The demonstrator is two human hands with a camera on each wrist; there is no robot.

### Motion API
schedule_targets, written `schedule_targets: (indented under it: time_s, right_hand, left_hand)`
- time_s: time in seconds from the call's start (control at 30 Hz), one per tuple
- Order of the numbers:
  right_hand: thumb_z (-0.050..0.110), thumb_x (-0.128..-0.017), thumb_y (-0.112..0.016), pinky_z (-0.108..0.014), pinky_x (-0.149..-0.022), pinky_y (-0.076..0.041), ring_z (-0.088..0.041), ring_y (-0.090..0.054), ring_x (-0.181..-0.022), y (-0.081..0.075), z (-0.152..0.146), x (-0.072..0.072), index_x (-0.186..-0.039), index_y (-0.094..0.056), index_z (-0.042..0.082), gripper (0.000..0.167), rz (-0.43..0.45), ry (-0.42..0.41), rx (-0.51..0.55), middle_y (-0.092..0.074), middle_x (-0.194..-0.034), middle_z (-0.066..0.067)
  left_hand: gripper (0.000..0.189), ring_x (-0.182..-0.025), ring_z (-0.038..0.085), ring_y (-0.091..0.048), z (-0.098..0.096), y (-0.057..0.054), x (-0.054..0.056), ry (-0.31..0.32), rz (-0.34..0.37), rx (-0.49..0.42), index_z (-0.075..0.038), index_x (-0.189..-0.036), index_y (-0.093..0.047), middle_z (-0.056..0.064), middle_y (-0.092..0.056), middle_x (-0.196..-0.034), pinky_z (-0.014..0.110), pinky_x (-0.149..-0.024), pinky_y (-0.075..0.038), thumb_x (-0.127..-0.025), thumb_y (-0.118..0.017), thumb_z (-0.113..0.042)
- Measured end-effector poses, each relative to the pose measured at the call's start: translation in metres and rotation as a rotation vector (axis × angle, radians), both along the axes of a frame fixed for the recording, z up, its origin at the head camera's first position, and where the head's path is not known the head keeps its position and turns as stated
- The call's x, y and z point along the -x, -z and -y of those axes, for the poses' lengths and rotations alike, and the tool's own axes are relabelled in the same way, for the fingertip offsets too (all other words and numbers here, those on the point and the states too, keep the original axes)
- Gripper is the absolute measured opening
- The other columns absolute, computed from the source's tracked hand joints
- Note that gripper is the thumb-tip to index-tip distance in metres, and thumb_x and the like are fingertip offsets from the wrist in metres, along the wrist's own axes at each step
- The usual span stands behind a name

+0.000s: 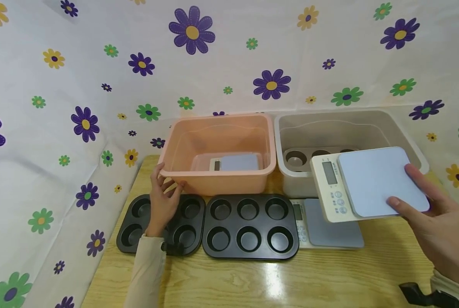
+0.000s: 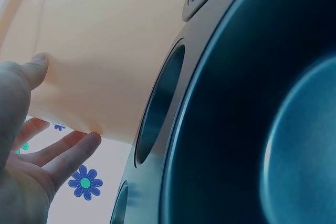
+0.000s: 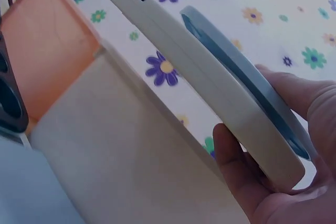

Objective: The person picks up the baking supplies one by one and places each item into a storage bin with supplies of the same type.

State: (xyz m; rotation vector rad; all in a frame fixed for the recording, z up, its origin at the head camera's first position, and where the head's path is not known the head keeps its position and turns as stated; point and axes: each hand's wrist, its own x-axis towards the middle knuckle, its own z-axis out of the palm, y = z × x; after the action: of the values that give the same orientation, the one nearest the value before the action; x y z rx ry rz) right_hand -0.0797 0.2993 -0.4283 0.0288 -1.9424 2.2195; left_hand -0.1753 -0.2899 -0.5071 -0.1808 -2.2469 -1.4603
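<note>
A peach plastic bin (image 1: 221, 182) stands at the back, a kitchen scale (image 1: 238, 163) lying inside it. At its front left corner my left hand (image 1: 164, 207) holds the bin, thumb on the front wall and fingers round the side. My right hand (image 1: 437, 218) grips another cream kitchen scale (image 1: 383, 182) by its right end, thumb on top and fingers beneath. That scale is raised and tilted in front of the grey-beige bin (image 1: 406, 141). In the right wrist view the held scale (image 3: 210, 82) shows edge-on.
Inside the grey-beige bin lies a brown muffin pan (image 1: 295, 159), partly hidden. Along the front of the bins lie a dark muffin pan (image 1: 191, 222), a second dark muffin pan (image 1: 250, 224) and another kitchen scale (image 1: 335, 233), all on the wooden table (image 1: 221, 282). A flowered cloth (image 1: 229, 64) hangs behind.
</note>
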Motion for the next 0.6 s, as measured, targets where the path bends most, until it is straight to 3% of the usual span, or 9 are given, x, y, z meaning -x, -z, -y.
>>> schedule_targets:
  time_s: [0.17,0.37,0.5,0.6]
  right_hand:
    - [-0.012,-0.105,-0.06,-0.006,-0.096,-0.056,-0.016,-0.033,-0.158,-0.014,0.02,0.015,-0.171,-0.038,0.021,0.077,0.012,-0.032,0.071,-0.006,-0.186,0.002]
    - [-0.015,-0.102,-0.062,-0.01,-0.098,-0.057,-0.017,-0.03,-0.161,-0.023,0.041,0.032,-0.17,-0.04,0.019,0.079,0.017,-0.091,0.133,-0.009,-0.186,0.001]
    - [-0.014,-0.102,-0.064,-0.009,-0.1,-0.056,-0.02,-0.025,-0.162,-0.03,0.054,0.041,-0.169,-0.042,0.018,0.078,0.031,-0.117,0.119,-0.013,-0.186,-0.001]
    - [-0.008,-0.102,-0.068,-0.009,-0.095,-0.058,-0.021,-0.032,-0.155,-0.036,0.063,0.047,-0.169,-0.042,0.022,0.078,0.073,-0.135,0.071,-0.011,-0.186,0.0]
  left_hand:
    - [0.086,-0.127,0.058,-0.069,0.0,0.002,0.0,-0.005,0.003,0.004,-0.019,-0.166,-0.031,0.021,-0.051,-0.166,0.069,-0.1,-0.059,-0.098,-0.082,-0.007]
    - [0.085,-0.128,0.058,-0.069,0.0,0.002,-0.002,-0.02,0.005,0.005,-0.02,-0.166,-0.031,0.021,-0.051,-0.166,0.069,-0.1,-0.059,-0.098,-0.082,-0.008]
    - [0.085,-0.129,0.058,-0.067,0.0,0.001,-0.001,-0.01,0.008,-0.001,-0.019,-0.166,-0.031,0.022,-0.05,-0.167,0.069,-0.102,-0.058,-0.099,-0.08,-0.006]
    - [0.084,-0.13,0.059,-0.067,0.0,0.001,0.0,-0.006,0.004,-0.002,-0.018,-0.166,-0.031,0.022,-0.049,-0.167,0.069,-0.102,-0.057,-0.099,-0.079,-0.002]
